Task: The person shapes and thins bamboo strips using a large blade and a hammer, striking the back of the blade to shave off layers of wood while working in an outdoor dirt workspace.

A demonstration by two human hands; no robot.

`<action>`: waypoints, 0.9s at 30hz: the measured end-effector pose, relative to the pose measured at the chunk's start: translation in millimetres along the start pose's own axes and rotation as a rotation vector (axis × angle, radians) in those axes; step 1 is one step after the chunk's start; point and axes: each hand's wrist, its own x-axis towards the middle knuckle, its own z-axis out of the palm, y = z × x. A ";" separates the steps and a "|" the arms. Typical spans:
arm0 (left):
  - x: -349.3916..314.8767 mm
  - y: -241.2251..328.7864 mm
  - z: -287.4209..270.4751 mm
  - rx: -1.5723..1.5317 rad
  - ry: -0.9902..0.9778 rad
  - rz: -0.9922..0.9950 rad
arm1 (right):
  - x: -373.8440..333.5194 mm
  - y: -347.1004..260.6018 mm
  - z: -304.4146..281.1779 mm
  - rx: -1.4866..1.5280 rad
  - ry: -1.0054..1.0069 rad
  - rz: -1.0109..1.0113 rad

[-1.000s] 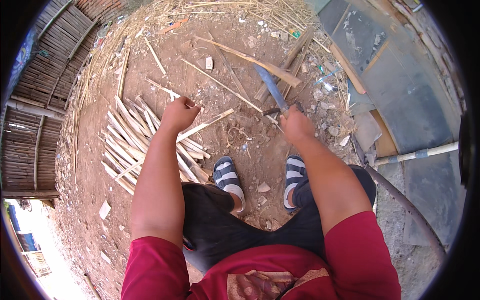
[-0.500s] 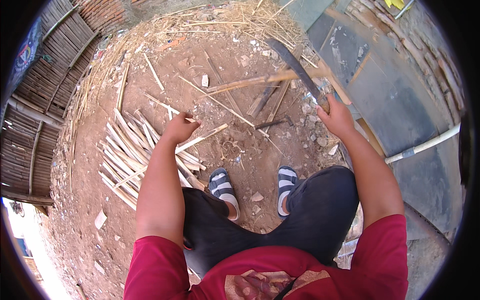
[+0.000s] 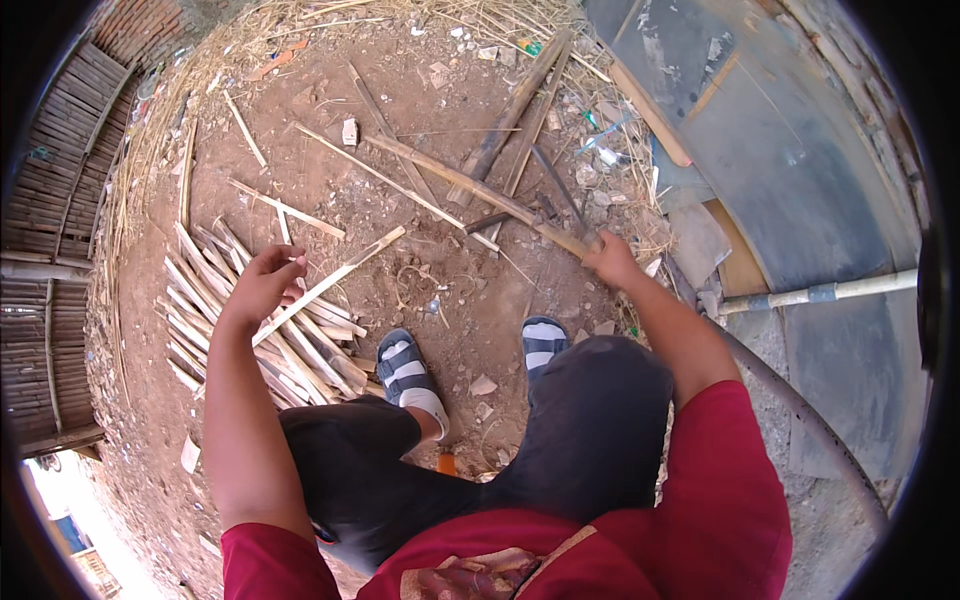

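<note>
Dirt ground (image 3: 350, 195) bears split sticks (image 3: 305, 350) piled frame left; upper centre, one pole (image 3: 480, 189) looks unsplit; left hand (image 3: 268, 288) curled, empty, right hand (image 3: 609, 262) gripping machete (image 3: 562, 187).

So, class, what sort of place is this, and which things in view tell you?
Probably an outdoor yard: the ground is bare, littered earth, a wall of slats, apparently bamboo, stands at the left, and a pile of split wood lies in the open.
</note>
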 end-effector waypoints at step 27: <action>-13.1 53.3 61.5 0.050 0.019 0.037 | -11.5 91.6 89.8 -0.210 -0.108 0.088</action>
